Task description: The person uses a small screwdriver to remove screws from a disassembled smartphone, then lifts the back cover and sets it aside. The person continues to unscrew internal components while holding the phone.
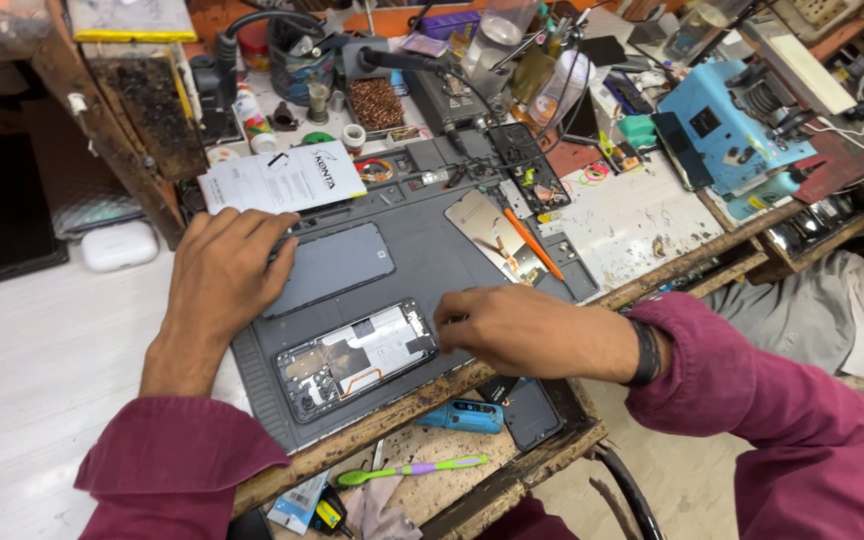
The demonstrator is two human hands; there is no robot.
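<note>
An opened phone [357, 358] lies on the grey work mat [422, 250], its circuit boards and battery showing. Just behind it lies the grey back cover [332, 268]. My left hand [222, 275] rests flat at the left end of that cover, fingers spread. My right hand [512, 328] reaches in from the right, fingertips pinched together at the right end of the opened phone; whether it holds a small part I cannot tell. Both arms wear maroon sleeves, and a dark band sits on my right wrist.
A second phone panel [492, 235] with an orange pry tool [532, 243] lies on the mat's right. White paper [282, 178], an earbud case [119, 245], a blue machine [722, 130] and tool clutter surround it. An open drawer holds a blue screwdriver [462, 415] and toothbrush [412, 468]. Another person [852, 300] sits right.
</note>
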